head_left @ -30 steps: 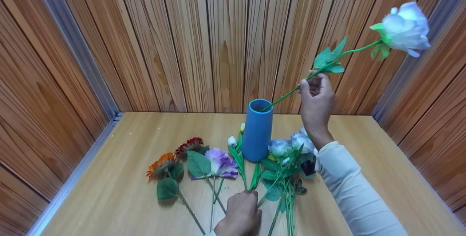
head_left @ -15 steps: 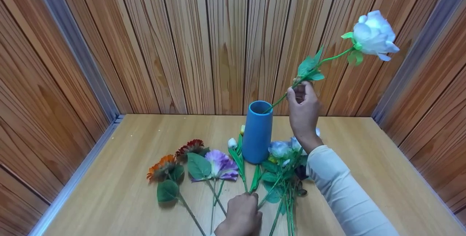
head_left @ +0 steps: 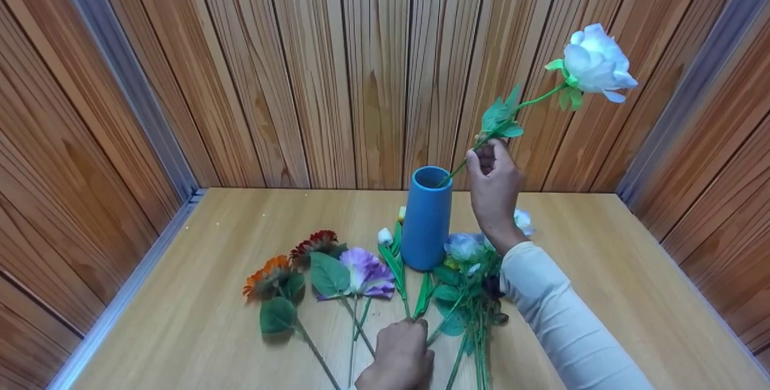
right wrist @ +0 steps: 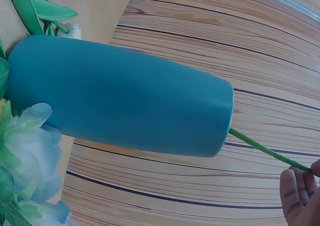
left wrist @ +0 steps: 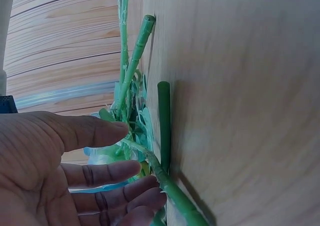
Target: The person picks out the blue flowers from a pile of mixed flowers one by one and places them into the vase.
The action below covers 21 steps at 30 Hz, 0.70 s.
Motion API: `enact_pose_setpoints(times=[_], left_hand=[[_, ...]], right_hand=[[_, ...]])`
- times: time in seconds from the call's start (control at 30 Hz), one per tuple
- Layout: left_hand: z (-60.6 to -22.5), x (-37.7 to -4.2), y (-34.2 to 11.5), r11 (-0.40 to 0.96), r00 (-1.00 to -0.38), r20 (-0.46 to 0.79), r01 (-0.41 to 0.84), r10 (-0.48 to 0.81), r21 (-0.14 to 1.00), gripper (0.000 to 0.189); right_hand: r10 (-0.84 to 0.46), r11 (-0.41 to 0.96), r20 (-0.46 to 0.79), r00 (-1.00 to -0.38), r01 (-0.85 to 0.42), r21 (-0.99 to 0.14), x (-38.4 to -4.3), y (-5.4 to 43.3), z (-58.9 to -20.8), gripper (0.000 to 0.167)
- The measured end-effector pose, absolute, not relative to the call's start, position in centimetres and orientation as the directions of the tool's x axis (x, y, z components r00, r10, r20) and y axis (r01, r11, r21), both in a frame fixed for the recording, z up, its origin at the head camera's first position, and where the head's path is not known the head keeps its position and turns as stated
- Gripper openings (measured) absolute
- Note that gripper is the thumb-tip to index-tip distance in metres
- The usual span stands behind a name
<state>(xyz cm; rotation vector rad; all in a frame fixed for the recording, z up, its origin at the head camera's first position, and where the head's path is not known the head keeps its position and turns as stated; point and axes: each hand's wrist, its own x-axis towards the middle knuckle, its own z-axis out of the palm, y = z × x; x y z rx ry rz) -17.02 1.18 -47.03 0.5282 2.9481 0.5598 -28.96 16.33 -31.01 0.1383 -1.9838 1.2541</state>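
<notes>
My right hand (head_left: 496,188) pinches the green stem of an artificial white rose (head_left: 597,62) just below its leaves. The rose slants up to the right, its lower stem end inside the mouth of a blue vase (head_left: 425,221). In the right wrist view the stem (right wrist: 265,149) runs from the vase rim to the fingertips. My left hand (head_left: 397,354) rests low over the table among flower stems. Seen from the left wrist, its thumb and fingers stand apart and loosely bent, with a thick green stem (left wrist: 175,193) lying by the fingertips.
Left of the vase lie an orange flower (head_left: 267,275), a dark red flower (head_left: 314,242) and a purple flower (head_left: 366,271). White tulips (head_left: 385,236) lie beside its base. A bunch of pale blue flowers (head_left: 466,247) lies right of it. Wooden panels (head_left: 379,77) enclose the table.
My right hand has moved left and down with the white rose, bringing the bloom closer to the vase and the stem deeper into its mouth. My left hand has stayed in place.
</notes>
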Motion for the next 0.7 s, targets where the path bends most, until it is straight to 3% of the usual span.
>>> enact_pose_setpoints(times=[0.27,0.7], left_hand=[[-47.01,-16.99,1.26,0.874,-0.934,0.001,0.334,0.357,0.352,0.011],[-46.98,-17.06,1.31,0.883,-0.939,-0.034,0.309,0.343,0.354,0.011]], right_hand=[[0.279,0.491,0.635,-0.72,-0.462,-0.739,-28.95,16.29,-31.37,0.029],[0.262,0.514,0.628,-0.733,-0.445,-0.733,-29.35,15.71,-31.8,0.022]])
